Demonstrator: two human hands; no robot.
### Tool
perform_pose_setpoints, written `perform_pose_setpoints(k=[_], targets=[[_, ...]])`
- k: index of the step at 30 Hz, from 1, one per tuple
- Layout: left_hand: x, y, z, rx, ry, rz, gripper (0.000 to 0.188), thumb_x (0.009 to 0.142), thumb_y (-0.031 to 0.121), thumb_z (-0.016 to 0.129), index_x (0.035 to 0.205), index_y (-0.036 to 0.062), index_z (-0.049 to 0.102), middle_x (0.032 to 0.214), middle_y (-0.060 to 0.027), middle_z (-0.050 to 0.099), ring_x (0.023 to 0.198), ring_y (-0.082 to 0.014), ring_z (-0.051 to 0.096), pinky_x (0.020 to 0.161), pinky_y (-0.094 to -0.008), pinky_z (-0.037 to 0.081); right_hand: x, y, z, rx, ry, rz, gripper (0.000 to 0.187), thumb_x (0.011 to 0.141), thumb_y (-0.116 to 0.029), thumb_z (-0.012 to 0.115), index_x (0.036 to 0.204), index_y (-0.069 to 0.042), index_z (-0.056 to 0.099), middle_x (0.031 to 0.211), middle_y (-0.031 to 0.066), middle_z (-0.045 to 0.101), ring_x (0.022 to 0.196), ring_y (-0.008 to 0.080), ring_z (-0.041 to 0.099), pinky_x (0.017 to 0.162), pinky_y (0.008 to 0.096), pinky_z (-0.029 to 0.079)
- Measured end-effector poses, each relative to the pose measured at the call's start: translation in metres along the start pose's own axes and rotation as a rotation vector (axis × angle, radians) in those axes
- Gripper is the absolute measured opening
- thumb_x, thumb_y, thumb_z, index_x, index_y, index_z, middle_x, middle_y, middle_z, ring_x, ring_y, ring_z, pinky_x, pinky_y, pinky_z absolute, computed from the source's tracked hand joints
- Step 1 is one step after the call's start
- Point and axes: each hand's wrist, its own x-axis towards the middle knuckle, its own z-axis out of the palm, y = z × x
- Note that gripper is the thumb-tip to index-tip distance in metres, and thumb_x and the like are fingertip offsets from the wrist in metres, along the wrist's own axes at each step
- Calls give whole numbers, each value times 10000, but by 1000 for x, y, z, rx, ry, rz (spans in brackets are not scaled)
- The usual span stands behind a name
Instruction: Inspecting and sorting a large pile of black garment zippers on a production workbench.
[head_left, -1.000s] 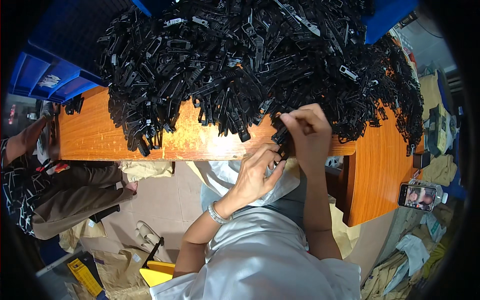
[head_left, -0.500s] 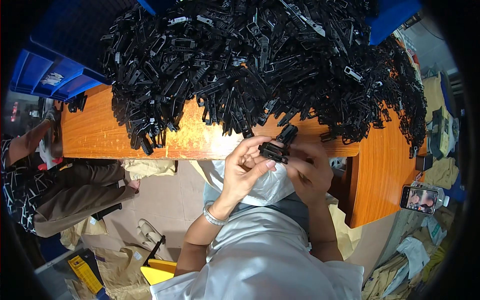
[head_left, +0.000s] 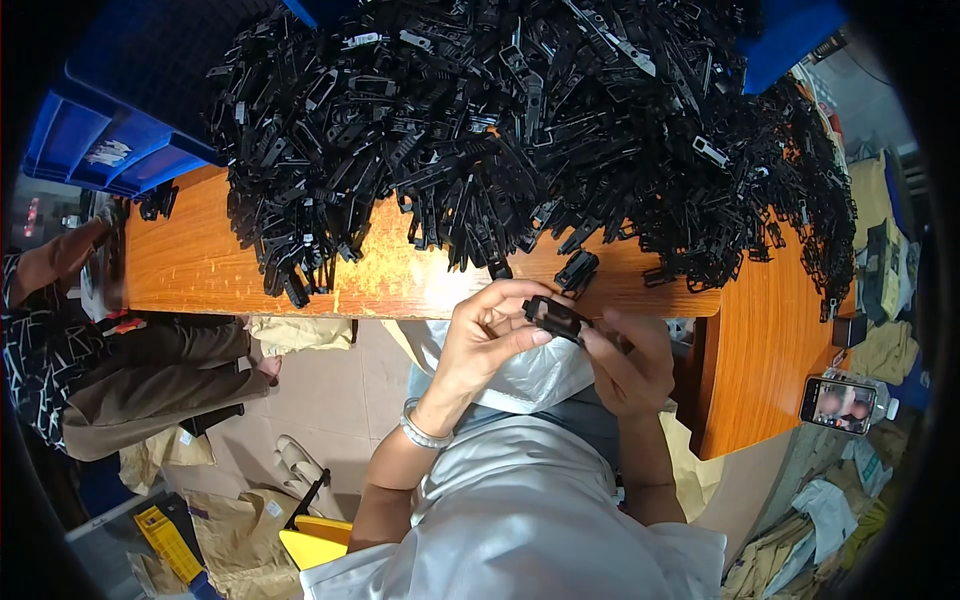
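Note:
Just off the table's front edge, my left hand (head_left: 478,338) pinches the left end of a small black plastic part (head_left: 556,318) between thumb and fingers. The part is longish and frame-like, tilted down to the right. Closed around its right end are the bent fingers of my right hand (head_left: 630,362), which partly hide that end. Right behind the held part, another black plastic piece (head_left: 576,271) lies on the wooden table (head_left: 390,282). A large heap of similar black plastic parts (head_left: 430,130) covers the back of the table.
A blue crate (head_left: 110,150) stands at the back left. A phone (head_left: 840,403) leans by a bottle at the table's right end. Another person's leg (head_left: 165,365) and arm show at the left. Brown paper bags (head_left: 240,540) lie on the floor, near a yellow object (head_left: 312,545).
The held part has turned and shows a flatter, longer side. My right hand has shifted slightly right and down, with its fingers now on the part's right end.

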Motion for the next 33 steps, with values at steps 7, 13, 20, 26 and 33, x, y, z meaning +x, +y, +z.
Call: perform_pose_setpoints(k=[7, 13, 20, 26, 33], targets=[[-1, 7, 5, -26, 28, -2, 386, 732, -45, 645, 1093, -32, 508, 979, -130, 632, 879, -156, 606, 791, -261, 462, 7, 5, 1, -34, -97, -65, 192, 652, 46, 657, 795, -82, 667, 1001, 100, 572, 783, 225, 563, 608, 274, 441], [-3, 9, 1, -5, 63, -40, 382, 731, -51, 640, 1090, -37, 510, 1009, -154, 623, 904, -174, 606, 813, -274, 462, 12, 5, 0, -109, -177, -163, 290, 654, -76, 688, 940, -94, 647, 1055, 95, 577, 878, 241, 575, 674, 318, 457], [0, 12, 2, 69, -37, 55, 361, 757, -98, 601, 1097, -27, 503, 1074, -171, 587, 969, -190, 586, 852, -295, 474, 15, 0, 3, 214, -156, 92, 155, 730, -76, 659, 876, -35, 627, 1059, 150, 564, 887, 261, 556, 675, 291, 457], [-3, 12, 2, 153, 15, 72, 358, 751, -103, 607, 1088, -39, 505, 1079, -157, 587, 986, -187, 577, 844, -289, 477, 15, -6, 2, 233, -141, 176, 180, 694, -24, 671, 866, -55, 631, 1048, 134, 574, 907, 265, 550, 709, 293, 457], [-4, 13, 3, 208, 54, 120, 353, 755, -77, 621, 1089, -36, 511, 1031, -130, 610, 928, -169, 595, 816, -275, 479, 26, -3, 4, 224, -229, 103, 183, 693, -67, 664, 875, -76, 649, 1035, 124, 586, 931, 277, 535, 762, 341, 444]])
